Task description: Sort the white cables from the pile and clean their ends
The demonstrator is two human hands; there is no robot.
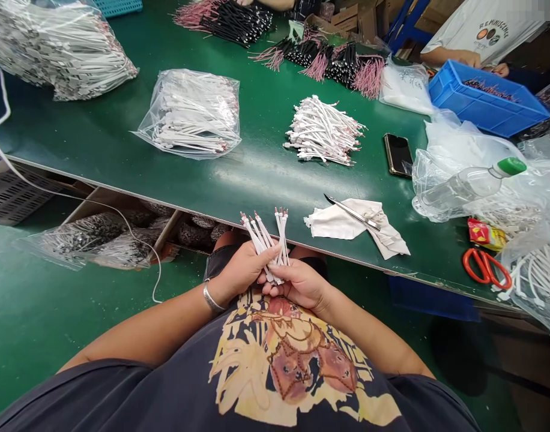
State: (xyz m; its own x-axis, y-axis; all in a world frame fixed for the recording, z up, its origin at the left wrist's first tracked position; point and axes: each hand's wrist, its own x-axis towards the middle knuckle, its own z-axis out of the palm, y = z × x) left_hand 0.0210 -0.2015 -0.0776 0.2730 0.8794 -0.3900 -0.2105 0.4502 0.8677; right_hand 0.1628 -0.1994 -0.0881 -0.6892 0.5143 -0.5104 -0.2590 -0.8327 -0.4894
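My left hand (pixel 241 271), with a metal bangle on its wrist, and my right hand (pixel 299 284) are held together below the bench edge in front of my chest. Both grip a small bunch of white cables (pixel 266 240), whose pinkish tips fan upward. Just beyond my hands, a steel-bladed knife (pixel 351 213) lies on a crumpled white cloth (pixel 356 231). A loose pile of white cables (pixel 322 131) sits farther up the green workbench (pixel 266 180), and a clear bag of white cables (pixel 191 114) lies to its left.
Bundles of black and pink wires (pixel 320 63) lie along the far bench. A phone (pixel 398 155), water bottle (pixel 464 186), orange scissors (pixel 486 268) and plastic bags crowd the right. A co-worker's hands (pixel 464 58) are beside a blue crate (pixel 486 99).
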